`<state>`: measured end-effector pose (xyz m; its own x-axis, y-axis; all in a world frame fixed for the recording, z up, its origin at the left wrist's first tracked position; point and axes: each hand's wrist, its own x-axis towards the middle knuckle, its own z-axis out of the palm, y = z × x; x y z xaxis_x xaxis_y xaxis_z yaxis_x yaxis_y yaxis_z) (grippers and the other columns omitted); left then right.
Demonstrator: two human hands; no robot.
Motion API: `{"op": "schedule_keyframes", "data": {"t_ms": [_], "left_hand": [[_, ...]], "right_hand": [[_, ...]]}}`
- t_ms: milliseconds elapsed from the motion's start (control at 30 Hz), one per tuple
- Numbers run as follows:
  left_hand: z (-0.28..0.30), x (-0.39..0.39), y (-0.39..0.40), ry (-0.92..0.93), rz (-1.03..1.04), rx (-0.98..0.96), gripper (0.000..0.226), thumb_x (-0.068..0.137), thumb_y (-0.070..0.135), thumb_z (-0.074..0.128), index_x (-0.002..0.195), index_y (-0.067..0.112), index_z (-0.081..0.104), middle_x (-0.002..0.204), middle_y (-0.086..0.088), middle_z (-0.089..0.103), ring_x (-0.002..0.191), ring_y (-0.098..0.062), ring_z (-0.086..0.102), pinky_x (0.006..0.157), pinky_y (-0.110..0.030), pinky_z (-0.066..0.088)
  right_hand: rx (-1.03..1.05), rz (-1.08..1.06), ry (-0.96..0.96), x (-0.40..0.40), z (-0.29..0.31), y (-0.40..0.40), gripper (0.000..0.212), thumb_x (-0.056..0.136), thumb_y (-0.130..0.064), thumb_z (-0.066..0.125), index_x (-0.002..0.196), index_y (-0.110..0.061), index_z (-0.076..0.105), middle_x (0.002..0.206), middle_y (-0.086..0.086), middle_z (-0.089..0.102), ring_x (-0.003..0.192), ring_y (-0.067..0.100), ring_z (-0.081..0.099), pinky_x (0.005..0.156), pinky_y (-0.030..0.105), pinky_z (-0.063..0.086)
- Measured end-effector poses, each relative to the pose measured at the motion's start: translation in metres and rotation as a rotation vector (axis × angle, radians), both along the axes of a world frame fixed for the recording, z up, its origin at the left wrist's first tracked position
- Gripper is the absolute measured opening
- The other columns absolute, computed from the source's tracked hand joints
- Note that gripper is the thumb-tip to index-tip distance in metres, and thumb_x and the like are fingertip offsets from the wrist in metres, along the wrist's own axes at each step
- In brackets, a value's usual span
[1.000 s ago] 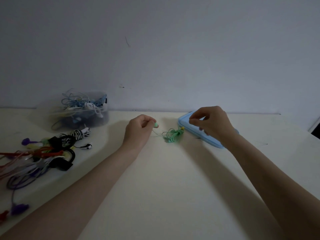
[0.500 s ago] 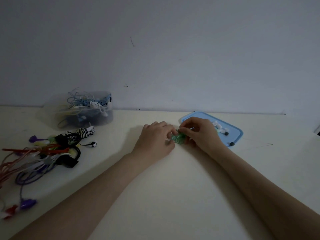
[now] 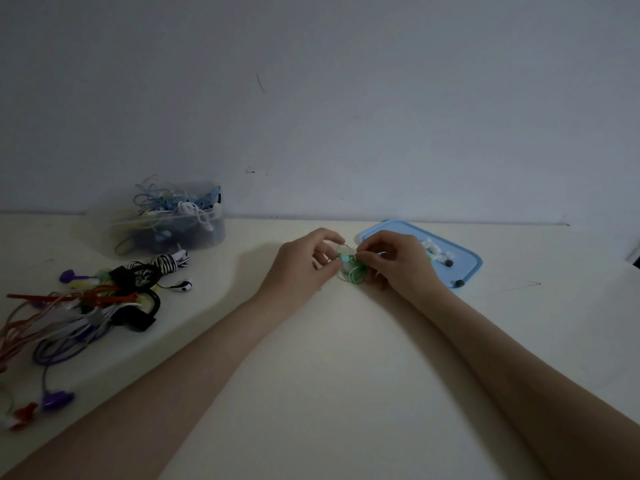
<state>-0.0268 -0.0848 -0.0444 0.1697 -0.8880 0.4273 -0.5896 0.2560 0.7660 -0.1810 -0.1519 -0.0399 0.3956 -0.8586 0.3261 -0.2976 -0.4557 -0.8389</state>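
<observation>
A small coil of green earphone cable [image 3: 354, 271] lies on the cream table [image 3: 346, 375] between my two hands. My left hand [image 3: 304, 268] pinches the cable's pale green earbud end at the coil's left side. My right hand [image 3: 398, 265] pinches the coil from the right, its fingers curled over the loops. Part of the coil is hidden under my right fingers.
A blue lid [image 3: 460, 261] with small white and black ear tips lies behind my right hand. A clear box [image 3: 166, 230] full of cables stands at the back left. A pile of coloured cables and earphones [image 3: 86, 306] spreads along the left edge.
My hands came together over the green coil from spread positions a second ago. Since half a second ago my left fingers have lifted slightly and pinch the earbud end.
</observation>
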Motion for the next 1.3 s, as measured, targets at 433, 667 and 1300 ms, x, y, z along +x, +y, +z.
{"op": "schedule_keyframes", "data": {"t_ms": [433, 667, 1300], "left_hand": [[0.005, 0.000, -0.002, 0.316, 0.120, -0.114, 0.015, 0.083, 0.017, 0.067, 0.071, 0.022, 0.060, 0.074, 0.008, 0.065, 0.070, -0.003, 0.061, 0.070, -0.018, 0.048], [0.002, -0.003, -0.004, 0.306, 0.106, -0.095, 0.031, 0.079, 0.016, 0.071, 0.062, 0.015, 0.045, 0.072, -0.012, 0.066, 0.067, -0.030, 0.060, 0.064, -0.037, 0.049], [0.003, -0.002, 0.000, 0.497, -0.146, 0.048, 0.018, 0.076, -0.001, 0.071, 0.077, 0.009, 0.057, 0.076, -0.002, 0.067, 0.067, -0.005, 0.065, 0.067, -0.016, 0.052]], "right_hand": [[0.382, 0.107, -0.511, 0.005, 0.009, 0.010, 0.008, 0.085, 0.004, 0.060, 0.086, -0.003, 0.062, 0.075, 0.011, 0.070, 0.057, 0.015, 0.062, 0.056, 0.020, 0.050], [0.415, 0.117, -0.490, 0.009, 0.005, 0.013, 0.003, 0.085, 0.003, 0.060, 0.084, 0.001, 0.061, 0.076, 0.015, 0.070, 0.061, 0.016, 0.064, 0.064, 0.021, 0.053], [0.546, 0.225, -0.607, 0.006, 0.008, 0.015, 0.010, 0.083, 0.008, 0.056, 0.081, 0.000, 0.062, 0.067, 0.007, 0.069, 0.062, 0.011, 0.066, 0.067, 0.016, 0.054]]}}
